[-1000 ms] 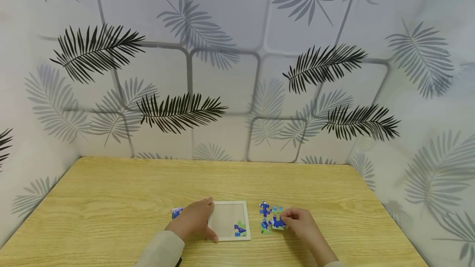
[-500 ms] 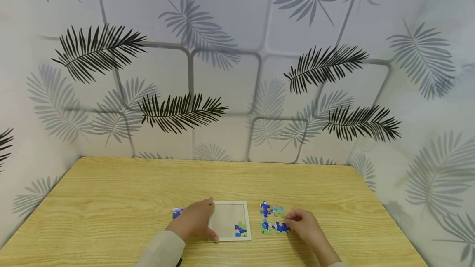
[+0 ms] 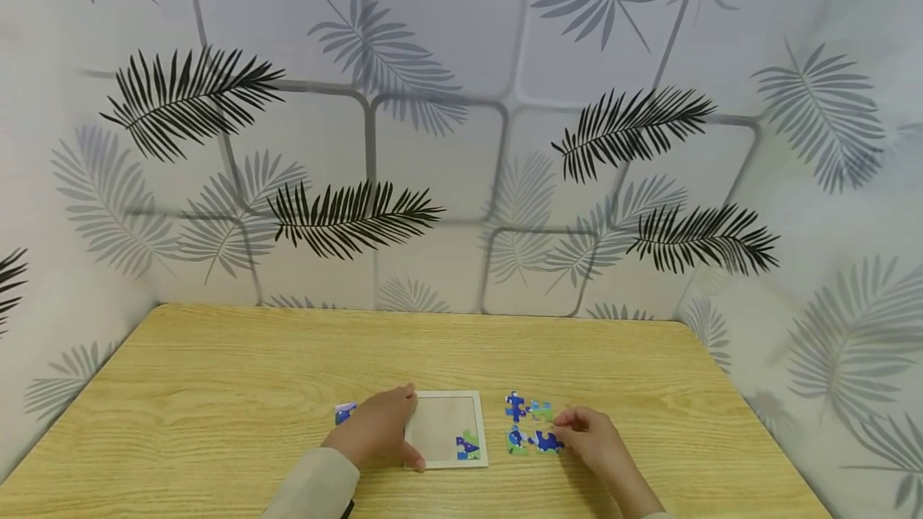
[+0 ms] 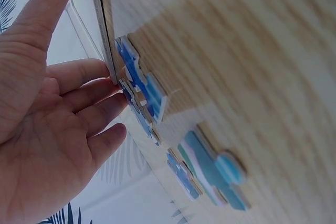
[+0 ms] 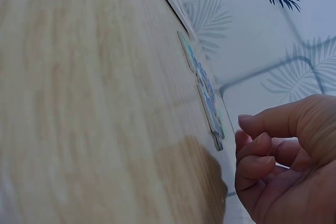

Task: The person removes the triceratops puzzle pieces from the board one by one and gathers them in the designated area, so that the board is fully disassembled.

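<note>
A pale square puzzle frame (image 3: 480, 423) lies on the table, a few joined blue and green pieces (image 3: 468, 445) in its near right corner. My left hand (image 3: 378, 427) spans the frame's left side. The thumb is at the near corner, the other fingers at the far one; in the left wrist view these fingers look relaxed. My right hand (image 3: 593, 440) is beside the loose jigsaw pieces right of the frame, the nearest a dark blue jigsaw piece (image 3: 548, 442). In the right wrist view its fingers are loosely curled, with nothing visible between them.
Other loose pieces are a blue one (image 3: 515, 406), a green and blue one (image 3: 541, 410) and a blue-green one (image 3: 516, 440). Left of the left hand lies another jigsaw piece (image 3: 344, 413), partly hidden. The wooden table (image 3: 288, 359) meets a leaf-patterned wall (image 3: 447, 142).
A second ago my right hand pinched the dark blue piece, tilted slightly up. It lies flat a little further right, and the fingers have let go. My left hand has not moved.
</note>
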### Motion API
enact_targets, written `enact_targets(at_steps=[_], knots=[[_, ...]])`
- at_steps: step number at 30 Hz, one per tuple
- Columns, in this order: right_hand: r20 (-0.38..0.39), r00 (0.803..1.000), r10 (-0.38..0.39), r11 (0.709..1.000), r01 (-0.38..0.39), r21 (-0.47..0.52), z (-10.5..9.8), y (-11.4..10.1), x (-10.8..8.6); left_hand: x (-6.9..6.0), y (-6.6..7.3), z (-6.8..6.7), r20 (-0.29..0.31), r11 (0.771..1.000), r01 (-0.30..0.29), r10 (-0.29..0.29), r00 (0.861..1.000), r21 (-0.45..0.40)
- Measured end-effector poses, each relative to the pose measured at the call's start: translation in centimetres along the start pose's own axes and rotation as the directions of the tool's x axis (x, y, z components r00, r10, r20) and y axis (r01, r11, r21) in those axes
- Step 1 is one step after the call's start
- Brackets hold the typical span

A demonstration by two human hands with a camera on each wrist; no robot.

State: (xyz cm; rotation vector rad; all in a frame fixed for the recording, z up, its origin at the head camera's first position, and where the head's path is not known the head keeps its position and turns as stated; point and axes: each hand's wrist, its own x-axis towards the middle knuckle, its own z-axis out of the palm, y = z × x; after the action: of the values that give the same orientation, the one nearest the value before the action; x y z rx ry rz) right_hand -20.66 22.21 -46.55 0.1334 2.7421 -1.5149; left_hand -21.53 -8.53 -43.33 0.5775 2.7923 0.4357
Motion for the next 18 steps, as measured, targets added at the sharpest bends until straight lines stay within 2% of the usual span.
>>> enact_targets(at_steps=[6, 14, 18], knots=[[0.046, 0.999, 0.021, 0.998, -0.023, 0.051, 0.3, -0.9, -0.2, -0.1, 0.2, -0.1, 0.003, 1.0, 0.007, -0.007, 1.0, 0.004], [0.144, 0.988, -0.058, 0.99, 0.038, 0.139, 1.5, -2.7, -0.5, -0.2, 0.3, -0.3, 0.003, 1.0, 0.005, -0.005, 1.0, 0.001], [0.203, 0.974, -0.106, 0.985, 0.075, 0.154, 2.6, -3.3, -0.3, -0.1, 0.2, -0.2, 0.005, 1.0, 0.004, -0.004, 1.0, 0.006]])
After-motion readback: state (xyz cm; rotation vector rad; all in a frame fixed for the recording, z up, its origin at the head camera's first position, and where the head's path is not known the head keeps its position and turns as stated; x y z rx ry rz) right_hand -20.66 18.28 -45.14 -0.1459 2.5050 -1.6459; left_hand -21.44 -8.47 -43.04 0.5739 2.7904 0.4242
